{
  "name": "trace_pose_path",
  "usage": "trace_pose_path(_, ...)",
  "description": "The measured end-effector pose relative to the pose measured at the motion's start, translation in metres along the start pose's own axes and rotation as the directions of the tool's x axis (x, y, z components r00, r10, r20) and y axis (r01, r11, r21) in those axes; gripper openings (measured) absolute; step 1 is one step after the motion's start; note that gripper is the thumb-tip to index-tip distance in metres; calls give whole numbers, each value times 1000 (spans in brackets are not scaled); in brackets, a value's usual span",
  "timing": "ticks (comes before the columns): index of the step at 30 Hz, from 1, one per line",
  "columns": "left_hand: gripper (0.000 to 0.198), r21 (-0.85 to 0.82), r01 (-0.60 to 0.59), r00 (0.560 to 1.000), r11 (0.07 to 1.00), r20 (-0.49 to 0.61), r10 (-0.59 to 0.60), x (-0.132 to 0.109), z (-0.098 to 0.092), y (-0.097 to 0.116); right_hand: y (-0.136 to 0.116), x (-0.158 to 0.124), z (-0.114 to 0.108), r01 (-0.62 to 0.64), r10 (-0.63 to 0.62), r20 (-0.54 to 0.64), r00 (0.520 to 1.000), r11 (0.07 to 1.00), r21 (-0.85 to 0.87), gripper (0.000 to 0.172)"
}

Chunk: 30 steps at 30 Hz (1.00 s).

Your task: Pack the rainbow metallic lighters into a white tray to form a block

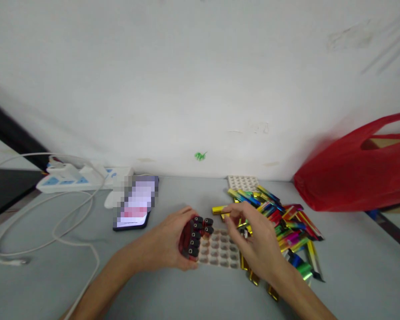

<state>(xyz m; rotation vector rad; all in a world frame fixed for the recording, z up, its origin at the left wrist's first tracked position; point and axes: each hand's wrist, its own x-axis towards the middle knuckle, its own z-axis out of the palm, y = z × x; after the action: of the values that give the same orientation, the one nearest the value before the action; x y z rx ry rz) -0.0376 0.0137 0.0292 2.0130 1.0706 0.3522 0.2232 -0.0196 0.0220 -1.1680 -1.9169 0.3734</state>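
A: What takes up the most room here?

B: The grey worktop (193, 293), running back to a white wall (186, 80). At three o'clock a red plastic bag (346, 173) slumps against that wall. At nine o'clock a white power strip (76, 178) lies with a white cable (36, 222) looping toward the near edge.

A: And in the middle?

B: A phone (136, 204) lies flat at about eleven o'clock from the hands, screen up. At two o'clock from them is a heap of shiny coloured sticks (280, 222), gold, blue, green and magenta, with a second pale dimpled tray (242, 182) just behind it at the wall.

A: What are the hands doing?

B: The left hand (168, 244) is curled around the left end of a pale dimpled tray (220, 251), which lies on the worktop dead centre. Dark red pieces with black caps (196, 235) stand in the tray's left rows, right against the left fingers.

A: The right one?

B: The right hand (256, 244) hovers over the tray's right edge and the near side of the heap, fingers bent and drawn together at the tips. Whether they pinch anything I cannot tell; a small dark bit shows under the palm, too blurred to name.
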Motion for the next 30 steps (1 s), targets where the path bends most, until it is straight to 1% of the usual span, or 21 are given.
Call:
trace_pose_path(2, 58, -5, -3, 1000, 1000, 7, 3, 0, 0, 0, 6, 5, -5, -56, 54, -33, 998, 996, -63, 14)
trace_pose_path(4, 59, -4, -4, 1000, 1000, 8, 4, 0, 0, 0, 13, 9, -10, -61, 60, -13, 998, 986, -153, 12)
trace_pose_path(6, 59, -4, -4, 1000, 1000, 3, 4, 0, 0, 0, 19, 12, -14, -24, 38, 54, 998, 972, -232, 13)
trace_pose_path(9, 60, -8, -1, 1000, 1000, 4, 1, 0, 0, 1, 25, 14, -16, 25, 22, 159, 987, 956, -291, 13)
trace_pose_path(13, 60, -1, 6, 1000, 1000, 5, -6, -1, 0, 2, 26, 12, -11, 60, 32, 244, 969, 931, -360, 15)
trace_pose_path(17, 58, 10, -5, 1000, 1000, -13, 5, -1, 1, 2, 24, 10, -8, 71, 44, 282, 958, 920, -386, 15)
trace_pose_path(21, 57, -9, -20, 1000, 1000, -10, 20, -1, 1, 0, 25, 9, -9, 73, 45, 282, 958, 916, -395, 15)
trace_pose_path(25, 60, 0, -23, 1000, 1000, -1, 23, 0, 1, 0, 26, 8, -9, 40, 77, 274, 959, 917, -398, 16)
trace_pose_path(30, 57, -19, 3, 1000, 1000, 9, -3, 0, 0, 1, 24, 10, -6, 2, 113, 278, 954, 923, -384, 16)
